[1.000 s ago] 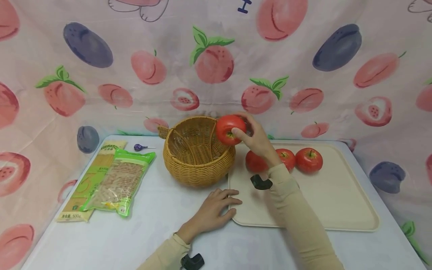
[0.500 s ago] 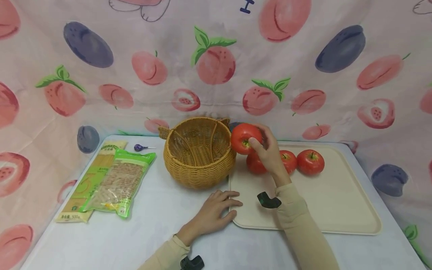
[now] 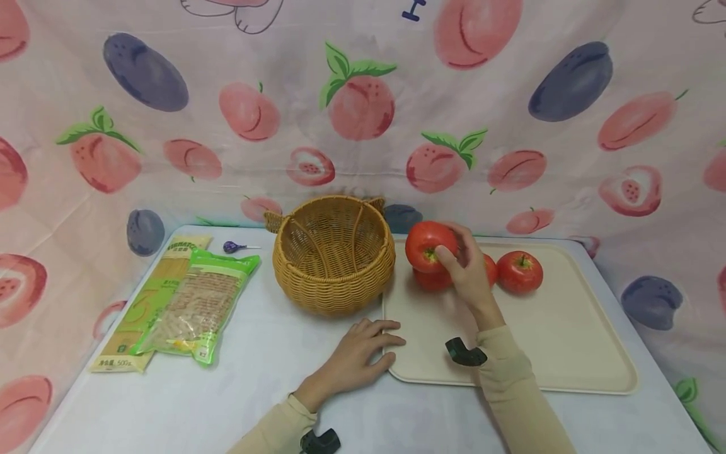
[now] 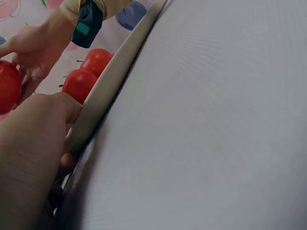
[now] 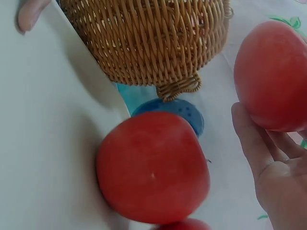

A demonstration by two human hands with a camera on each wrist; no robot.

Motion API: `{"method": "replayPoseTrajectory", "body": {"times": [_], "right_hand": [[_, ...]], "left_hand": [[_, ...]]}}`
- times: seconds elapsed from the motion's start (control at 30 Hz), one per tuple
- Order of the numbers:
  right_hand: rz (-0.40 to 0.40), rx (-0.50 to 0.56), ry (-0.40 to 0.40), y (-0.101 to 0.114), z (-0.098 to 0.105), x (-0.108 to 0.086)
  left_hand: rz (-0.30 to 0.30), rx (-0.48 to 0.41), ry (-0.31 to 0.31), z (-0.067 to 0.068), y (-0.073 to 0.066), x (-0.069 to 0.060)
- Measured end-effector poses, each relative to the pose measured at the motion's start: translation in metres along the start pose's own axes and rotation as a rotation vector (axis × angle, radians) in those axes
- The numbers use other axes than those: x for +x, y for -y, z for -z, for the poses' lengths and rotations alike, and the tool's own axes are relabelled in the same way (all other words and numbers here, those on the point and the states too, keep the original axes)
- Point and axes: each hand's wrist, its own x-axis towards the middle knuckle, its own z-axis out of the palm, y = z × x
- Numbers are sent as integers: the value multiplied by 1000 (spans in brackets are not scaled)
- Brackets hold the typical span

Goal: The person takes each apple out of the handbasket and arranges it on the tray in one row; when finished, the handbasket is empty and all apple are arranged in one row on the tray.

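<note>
In the head view my right hand [image 3: 473, 277] holds a red apple [image 3: 428, 243] between thumb and fingers, above the left part of a cream tray [image 3: 567, 340]. Just beneath it, a second apple [image 3: 432, 282] sits on the tray. Another apple [image 3: 490, 271] is mostly hidden by the hand, and a third tray apple [image 3: 519, 272] lies further right. The right wrist view shows the held apple [image 5: 273, 76] apart from the tray apple [image 5: 153, 165]. My left hand [image 3: 351, 359], fingers extended, rests at the tray's left edge and holds nothing.
A wicker basket [image 3: 334, 293] stands left of the tray; no fruit shows inside. At the far left a green-edged bag [image 3: 198, 309] overlaps a flat noodle-like packet [image 3: 133, 328]. A purple lollipop [image 3: 232, 247] lies behind them. Fruit-print cloth hangs at the back.
My right hand, with the apple in it, has moved right and down from the basket's rim to above the tray. My left hand has stayed put.
</note>
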Motion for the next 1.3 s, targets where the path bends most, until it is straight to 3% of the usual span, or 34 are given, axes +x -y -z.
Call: {"method": "replayPoseTrajectory", "body": {"times": [0.5, 1.3], "right_hand": [[7, -25, -106, -3, 30, -15], [64, -55, -304, -3, 63, -14]], "left_hand": [[4, -7, -5, -1, -1, -2], [9, -24, -2, 0, -1, -1]]}}
